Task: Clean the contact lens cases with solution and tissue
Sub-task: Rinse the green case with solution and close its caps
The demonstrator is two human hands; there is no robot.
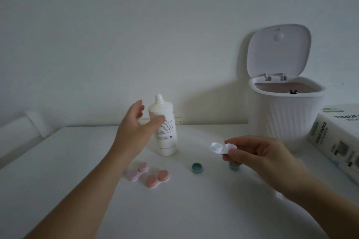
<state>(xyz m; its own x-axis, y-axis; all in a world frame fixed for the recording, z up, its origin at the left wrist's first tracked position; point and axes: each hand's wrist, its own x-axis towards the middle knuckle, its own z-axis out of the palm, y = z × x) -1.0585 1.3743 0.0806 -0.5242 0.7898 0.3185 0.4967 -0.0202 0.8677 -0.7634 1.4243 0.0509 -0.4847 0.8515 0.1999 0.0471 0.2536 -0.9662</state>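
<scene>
Plain white wall behind, smooth matte white table [58, 161] in front, dim light. At 12 o'clock on the table, upright: white plastic bottle [165, 128], cylindrical, with rounded nozzle cap and fine print on its label. Left hand [134, 130] just beside it at its 9 o'clock side, fingers spread and gently curved, thumb in front of the label; contact impossible to tell. At 3 o'clock, right hand [260, 157] raised above the table, pinching between thumb and fingertips one end of a white lens case [221, 147], glossy plastic, two shallow round cups joined, both uncapped. Below it on the table, two small round teal caps: one [197, 168] lying open side up, the other [234, 166] partly hidden under the right fingers. Toward 7 o'clock from the bottle, two more cases lying flat, touching or nearly so: pale pink case [137, 171] and salmon case [157, 178], each with two round screw caps on. At 2 o'clock, ribbed white bin [287, 114], lid tipped up, pinkish inside. At far 3 o'clock, boxy tissue pack [338, 137] with printed lettering.
</scene>
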